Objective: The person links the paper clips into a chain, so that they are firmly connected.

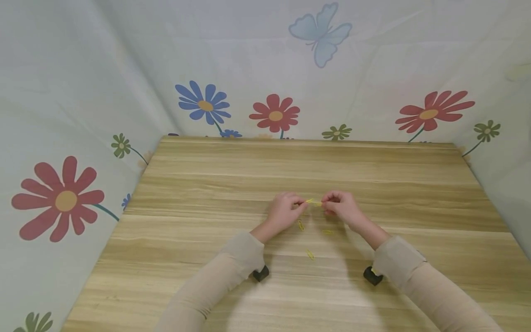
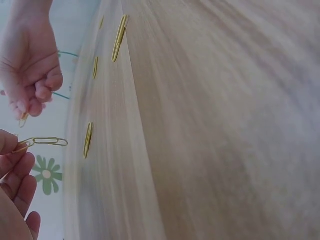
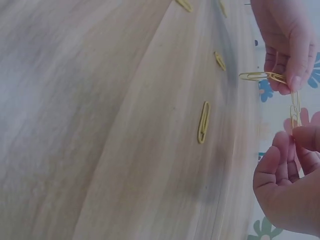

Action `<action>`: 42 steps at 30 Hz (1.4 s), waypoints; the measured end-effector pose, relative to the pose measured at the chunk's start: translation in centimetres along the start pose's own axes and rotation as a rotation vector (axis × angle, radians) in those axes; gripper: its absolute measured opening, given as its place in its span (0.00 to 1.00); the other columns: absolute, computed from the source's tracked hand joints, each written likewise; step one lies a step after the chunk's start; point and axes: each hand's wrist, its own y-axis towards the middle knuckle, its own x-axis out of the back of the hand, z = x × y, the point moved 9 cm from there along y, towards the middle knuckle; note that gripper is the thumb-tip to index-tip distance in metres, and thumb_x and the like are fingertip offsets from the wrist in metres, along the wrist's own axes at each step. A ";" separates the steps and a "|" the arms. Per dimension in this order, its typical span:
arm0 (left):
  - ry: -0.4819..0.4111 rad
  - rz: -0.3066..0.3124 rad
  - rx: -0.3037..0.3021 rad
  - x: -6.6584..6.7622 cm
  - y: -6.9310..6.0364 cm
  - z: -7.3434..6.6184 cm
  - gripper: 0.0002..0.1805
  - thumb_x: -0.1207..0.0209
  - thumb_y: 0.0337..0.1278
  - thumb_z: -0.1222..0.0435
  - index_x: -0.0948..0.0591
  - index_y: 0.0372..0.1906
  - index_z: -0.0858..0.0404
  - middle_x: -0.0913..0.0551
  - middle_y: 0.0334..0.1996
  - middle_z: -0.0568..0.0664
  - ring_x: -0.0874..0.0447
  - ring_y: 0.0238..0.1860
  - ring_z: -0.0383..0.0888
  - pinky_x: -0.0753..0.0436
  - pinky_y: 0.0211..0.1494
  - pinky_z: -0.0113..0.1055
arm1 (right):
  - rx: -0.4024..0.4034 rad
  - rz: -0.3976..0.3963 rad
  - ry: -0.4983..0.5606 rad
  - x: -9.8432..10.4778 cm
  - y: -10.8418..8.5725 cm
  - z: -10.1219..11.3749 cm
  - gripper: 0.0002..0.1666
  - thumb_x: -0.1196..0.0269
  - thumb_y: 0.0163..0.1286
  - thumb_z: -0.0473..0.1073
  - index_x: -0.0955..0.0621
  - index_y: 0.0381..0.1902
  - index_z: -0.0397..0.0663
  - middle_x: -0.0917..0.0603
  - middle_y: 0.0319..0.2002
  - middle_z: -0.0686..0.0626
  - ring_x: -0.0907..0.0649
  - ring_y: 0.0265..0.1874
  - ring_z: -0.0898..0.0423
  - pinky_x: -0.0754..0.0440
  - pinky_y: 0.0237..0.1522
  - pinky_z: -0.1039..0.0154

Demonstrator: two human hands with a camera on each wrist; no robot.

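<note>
Four loose paper clips (image 1: 301, 225) lie on the wooden tabletop (image 1: 207, 193) in the head view, scattered under and in front of your hands, probably so that each is within easy reach. Your left hand (image 1: 286, 210) and right hand (image 1: 344, 207) face each other just above the surface, with the held clips (image 1: 314, 203) between their fingertips. Your forearms come in from either side, which leaves that narrow gap in plain sight.

From the left wrist, you can see your left thumb and fingers pinching linked wire, the other fingers loosely bent. One linked clip (image 2: 50, 142) sticks out from that pinch toward the tabletop, seemingly hanging by its own weight. Your right hand pinches the end of another clip (image 2: 24, 119); a fingertip hold suits such thin wire, since it covers little of the loop.

From the right wrist, your right thumb and finger close on wire at the near end, with the remaining fingers curved but not tightly folded. Wire spans the short gap to your left fingertips, seemingly held end to end so both loops show. Whether the pieces in that gap are hooked together, you cannot tell.
</note>
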 end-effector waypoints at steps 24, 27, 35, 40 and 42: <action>-0.119 0.069 0.032 -0.6 0.2 -0.5 0.11 0.46 0.56 0.59 0.17 0.34 0.59 0.17 0.35 0.47 0.22 0.39 0.42 0.25 0.43 0.32 | 0.059 -0.054 0.026 0.0 0.0 1.1 0.09 0.46 0.57 0.29 0.27 0.35 0.26 0.22 0.24 0.46 0.24 0.21 0.63 0.22 0.30 0.65; -0.108 0.077 0.034 -0.8 0.3 -0.4 0.11 0.46 0.56 0.59 0.17 0.34 0.59 0.17 0.36 0.47 0.22 0.40 0.42 0.26 0.45 0.33 | 0.058 -0.061 0.008 0.0 0.0 1.0 0.09 0.46 0.57 0.29 0.27 0.35 0.26 0.23 0.23 0.47 0.25 0.21 0.63 0.22 0.29 0.65; -0.071 0.111 0.027 -1.0 0.3 -0.9 0.12 0.47 0.57 0.58 0.17 0.36 0.58 0.17 0.39 0.47 0.22 0.43 0.43 0.28 0.51 0.38 | 0.040 -0.054 -0.024 -0.2 0.0 0.7 0.08 0.47 0.57 0.28 0.27 0.35 0.27 0.24 0.24 0.48 0.25 0.22 0.61 0.22 0.30 0.64; -0.084 0.104 0.032 -0.9 0.3 -1.1 0.12 0.48 0.57 0.58 0.17 0.36 0.59 0.17 0.38 0.47 0.22 0.42 0.43 0.26 0.48 0.36 | 0.022 -0.061 0.015 0.0 0.0 0.7 0.08 0.48 0.59 0.30 0.28 0.36 0.27 0.24 0.23 0.48 0.24 0.22 0.60 0.22 0.31 0.63; -0.088 0.093 0.035 -0.9 0.3 -0.8 0.11 0.47 0.57 0.59 0.17 0.35 0.59 0.17 0.38 0.47 0.22 0.41 0.43 0.25 0.46 0.34 | 0.019 -0.066 0.032 0.1 0.1 0.7 0.08 0.47 0.60 0.30 0.28 0.36 0.27 0.24 0.23 0.49 0.24 0.22 0.61 0.22 0.30 0.64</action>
